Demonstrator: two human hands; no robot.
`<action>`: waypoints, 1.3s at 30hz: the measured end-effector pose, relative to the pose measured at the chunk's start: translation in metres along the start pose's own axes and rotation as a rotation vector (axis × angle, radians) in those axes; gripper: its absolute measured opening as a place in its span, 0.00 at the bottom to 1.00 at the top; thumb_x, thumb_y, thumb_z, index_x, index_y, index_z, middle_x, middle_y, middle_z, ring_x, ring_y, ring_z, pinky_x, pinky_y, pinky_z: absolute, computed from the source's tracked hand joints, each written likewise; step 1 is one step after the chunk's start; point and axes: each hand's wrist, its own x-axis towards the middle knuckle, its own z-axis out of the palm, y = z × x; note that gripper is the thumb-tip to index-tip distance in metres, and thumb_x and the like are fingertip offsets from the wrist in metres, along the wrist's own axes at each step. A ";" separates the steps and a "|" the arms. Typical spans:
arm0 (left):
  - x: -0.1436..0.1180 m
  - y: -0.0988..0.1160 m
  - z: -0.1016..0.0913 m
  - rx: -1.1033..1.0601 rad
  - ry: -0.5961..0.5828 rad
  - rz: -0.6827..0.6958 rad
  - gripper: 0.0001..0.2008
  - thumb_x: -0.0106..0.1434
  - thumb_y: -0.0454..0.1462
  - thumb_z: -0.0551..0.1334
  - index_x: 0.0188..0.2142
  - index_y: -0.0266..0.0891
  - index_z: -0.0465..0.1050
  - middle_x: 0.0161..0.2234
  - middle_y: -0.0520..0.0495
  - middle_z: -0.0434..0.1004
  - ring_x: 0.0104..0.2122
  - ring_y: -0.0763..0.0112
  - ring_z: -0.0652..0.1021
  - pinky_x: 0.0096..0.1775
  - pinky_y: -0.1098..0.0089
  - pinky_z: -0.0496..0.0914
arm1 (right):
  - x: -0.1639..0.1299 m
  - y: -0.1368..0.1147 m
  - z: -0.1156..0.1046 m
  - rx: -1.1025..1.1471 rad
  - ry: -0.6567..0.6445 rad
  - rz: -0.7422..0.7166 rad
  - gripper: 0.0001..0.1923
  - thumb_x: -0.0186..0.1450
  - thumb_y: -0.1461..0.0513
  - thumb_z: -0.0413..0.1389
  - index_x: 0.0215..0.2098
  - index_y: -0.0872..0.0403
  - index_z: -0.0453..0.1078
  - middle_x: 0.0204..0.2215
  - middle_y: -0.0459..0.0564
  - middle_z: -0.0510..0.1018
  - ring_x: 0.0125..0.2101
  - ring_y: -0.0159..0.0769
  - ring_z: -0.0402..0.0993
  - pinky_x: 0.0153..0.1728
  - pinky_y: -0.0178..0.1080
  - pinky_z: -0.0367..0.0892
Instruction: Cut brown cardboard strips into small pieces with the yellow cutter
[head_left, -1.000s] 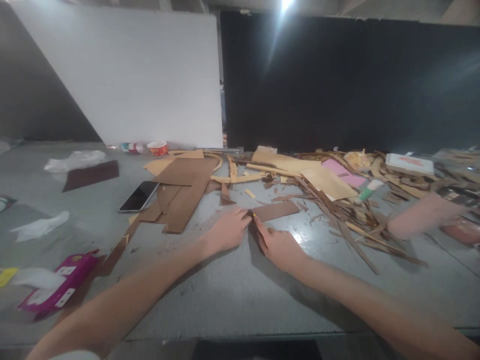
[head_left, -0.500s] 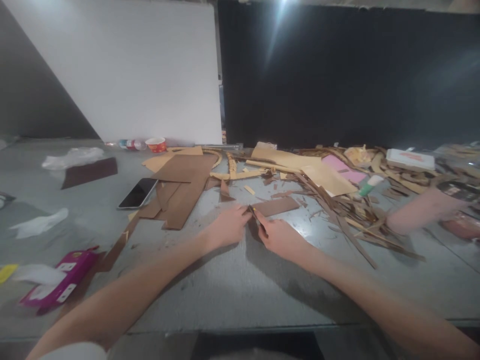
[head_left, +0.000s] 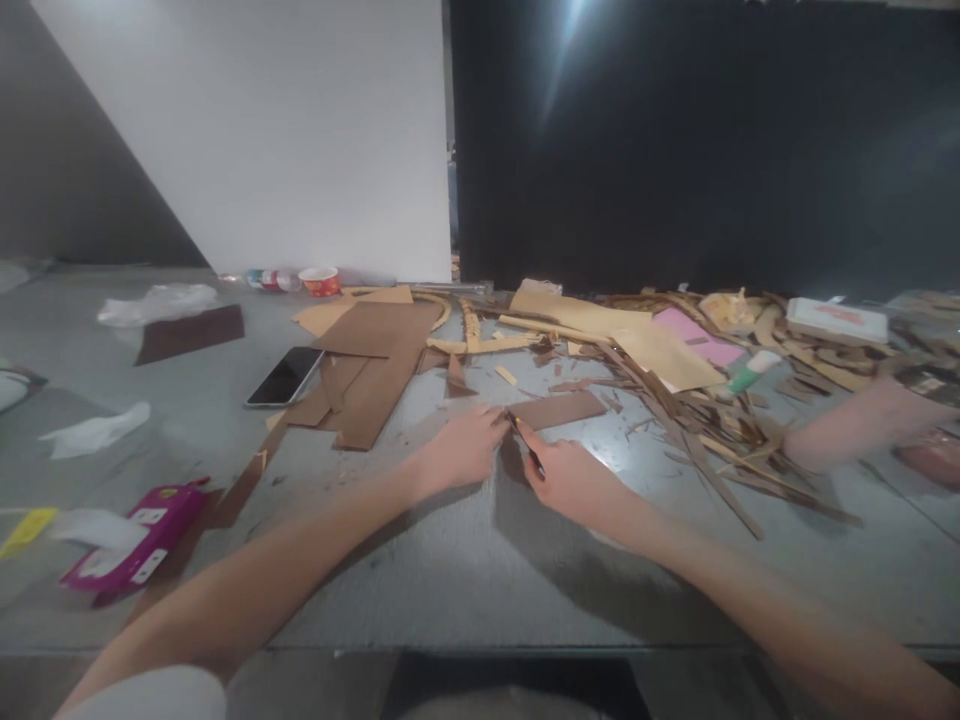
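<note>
At centre, the right hand (head_left: 577, 480) is pinching a dark tool (head_left: 514, 421); the left hand (head_left: 466, 447) is curling at the left end of the strip (head_left: 566, 408), its grip hidden. Table (head_left: 427, 580) is stretching to the bottom edge.

The dark tool (head_left: 535, 461) is partly hidden by the right hand (head_left: 576, 482). A white thing (head_left: 10, 390) is cut off at left.

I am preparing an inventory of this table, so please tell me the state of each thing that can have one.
Left hand: bent, at the left end of the brown strip.
Right hand: closed around a dark tool.
Brown strip: lying flat.
Phone: face up, screen dark.
Tissue pack: open, tissue sticking out.
Bottle: on its side.
Red bowl: upright, uncovered.
Green-white tube: on its side.
</note>
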 end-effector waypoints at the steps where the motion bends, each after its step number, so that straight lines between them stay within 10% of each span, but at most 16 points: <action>1: 0.000 0.000 0.000 0.001 -0.003 -0.002 0.27 0.62 0.27 0.59 0.61 0.30 0.73 0.61 0.31 0.76 0.60 0.48 0.76 0.60 0.55 0.72 | -0.002 -0.001 -0.001 -0.001 0.001 0.001 0.34 0.78 0.61 0.46 0.80 0.61 0.54 0.38 0.62 0.88 0.35 0.49 0.85 0.34 0.41 0.63; 16: -0.001 -0.003 0.007 0.017 0.020 -0.016 0.24 0.61 0.29 0.61 0.58 0.35 0.74 0.64 0.32 0.75 0.64 0.49 0.74 0.59 0.56 0.72 | -0.037 -0.004 -0.023 -0.101 -0.067 0.011 0.33 0.76 0.60 0.50 0.78 0.56 0.62 0.32 0.58 0.86 0.35 0.50 0.85 0.29 0.40 0.58; 30: 0.000 -0.010 0.008 -0.036 0.140 -0.076 0.08 0.70 0.30 0.57 0.41 0.39 0.75 0.44 0.40 0.79 0.50 0.55 0.77 0.52 0.58 0.72 | -0.019 0.009 -0.005 -0.369 0.056 0.083 0.33 0.80 0.60 0.46 0.81 0.56 0.55 0.29 0.57 0.85 0.29 0.47 0.85 0.29 0.39 0.65; 39: 0.004 -0.019 0.018 -0.218 0.208 -0.208 0.10 0.77 0.42 0.62 0.41 0.39 0.73 0.47 0.41 0.77 0.53 0.54 0.75 0.55 0.56 0.72 | 0.021 0.092 0.006 -0.412 0.188 0.140 0.39 0.73 0.72 0.43 0.81 0.52 0.53 0.45 0.62 0.81 0.42 0.49 0.81 0.44 0.44 0.71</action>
